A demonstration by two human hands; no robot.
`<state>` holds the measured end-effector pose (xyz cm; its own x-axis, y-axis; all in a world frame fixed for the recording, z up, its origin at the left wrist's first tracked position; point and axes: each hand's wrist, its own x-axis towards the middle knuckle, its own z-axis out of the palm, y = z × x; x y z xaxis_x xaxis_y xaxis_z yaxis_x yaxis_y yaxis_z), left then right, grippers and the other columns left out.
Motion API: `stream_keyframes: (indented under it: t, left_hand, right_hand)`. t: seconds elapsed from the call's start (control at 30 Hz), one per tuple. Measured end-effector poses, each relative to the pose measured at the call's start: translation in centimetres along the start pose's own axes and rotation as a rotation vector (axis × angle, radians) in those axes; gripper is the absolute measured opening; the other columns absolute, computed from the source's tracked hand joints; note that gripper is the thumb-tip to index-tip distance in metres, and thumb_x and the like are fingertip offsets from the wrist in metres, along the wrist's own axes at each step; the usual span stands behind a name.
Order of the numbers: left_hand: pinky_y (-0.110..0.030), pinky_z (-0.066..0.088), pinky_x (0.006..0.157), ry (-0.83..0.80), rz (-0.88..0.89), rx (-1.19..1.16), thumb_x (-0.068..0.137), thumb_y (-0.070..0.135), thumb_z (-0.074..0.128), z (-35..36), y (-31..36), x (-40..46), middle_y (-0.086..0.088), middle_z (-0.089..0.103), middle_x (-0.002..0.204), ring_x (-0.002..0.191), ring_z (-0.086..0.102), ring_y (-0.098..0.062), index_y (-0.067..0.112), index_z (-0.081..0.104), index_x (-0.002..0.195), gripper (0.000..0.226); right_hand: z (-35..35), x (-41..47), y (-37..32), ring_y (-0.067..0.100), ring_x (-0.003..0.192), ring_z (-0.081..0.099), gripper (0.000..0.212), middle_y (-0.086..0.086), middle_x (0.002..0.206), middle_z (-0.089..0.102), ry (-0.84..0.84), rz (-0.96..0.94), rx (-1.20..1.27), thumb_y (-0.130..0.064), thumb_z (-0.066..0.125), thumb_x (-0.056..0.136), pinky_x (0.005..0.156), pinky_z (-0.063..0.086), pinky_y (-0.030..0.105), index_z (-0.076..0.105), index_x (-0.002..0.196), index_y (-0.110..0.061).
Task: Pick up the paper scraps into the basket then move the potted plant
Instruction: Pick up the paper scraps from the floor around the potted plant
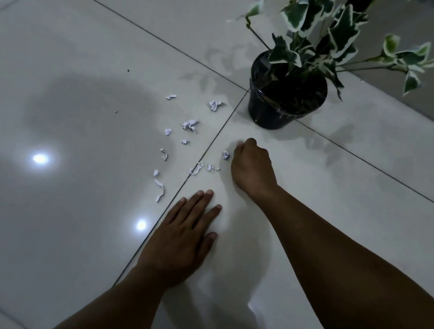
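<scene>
we see a dim, glossy tiled floor (79,107) with two bright light spots reflected on it. the left hand (183,240) lies flat, palm down, fingers spread and straight, holding nothing, its fingertips close to the nearest paper scraps (185,143). the right hand (251,166) is curled into a loose fist, knuckles up, just beside a small crumpled scrap (225,155); a pale bit shows at the fingertips, but we cannot tell whether it is paper pinched there or only a nail, since the palm side is hidden from us. the remaining scraps are scattered across the tile to the left of the grout line (206,152), a few lying on or right of it, between the left hand and the potted plant (288,96). the plant stands upright in a dark pot near where the grout lines cross, its green-and-white leaves cut off by the top edge. a dark upright shape behind the leaves is too obscured to identify. we find no basket in view.
</scene>
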<state>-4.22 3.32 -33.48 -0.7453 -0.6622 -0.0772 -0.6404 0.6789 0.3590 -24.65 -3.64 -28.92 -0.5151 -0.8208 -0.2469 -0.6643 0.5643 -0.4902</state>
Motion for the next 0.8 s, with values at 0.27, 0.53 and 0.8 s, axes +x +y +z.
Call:
stream_keyframes:
  t: [0.27,0.53,0.8]
  left_hand:
    - [-0.037,0.011,0.124,0.01,-0.002,0.012,0.104,0.045,0.033,0.0,0.1,0.2,0.0,0.015,0.167,0.155,0.007,-0.013,0.024,0.033,0.156,0.056]
    - [-0.034,0.004,0.125,-0.004,-0.003,0.042,0.105,0.047,0.03,-0.1,0.1,0.1,0.002,0.011,0.167,0.155,0.002,-0.011,0.026,0.029,0.157,0.056]
    - [-0.034,0.003,0.125,-0.008,-0.004,0.035,0.105,0.047,0.031,0.1,0.0,0.1,0.003,0.008,0.168,0.155,-0.001,-0.01,0.026,0.027,0.158,0.056]
  right_hand:
    - [0.2,1.0,-0.9,0.019,0.054,0.054,0.025,0.007,0.072,0.062,-0.129,0.245,0.628,-0.035,0.052,0.097,0.054,0.046,0.032,0.05,0.079,-0.018]
    - [-0.3,-0.4,-1.5,0.013,0.043,0.046,0.048,0.002,0.058,0.06,-0.161,0.298,0.805,-0.049,0.055,0.097,0.048,0.04,0.024,0.072,0.079,-0.008]
    - [-0.3,-0.1,-0.3,0.021,0.081,0.065,0.068,0.006,0.082,0.074,0.029,0.18,0.498,-0.052,0.031,0.104,0.075,0.042,0.028,0.071,0.072,-0.007]
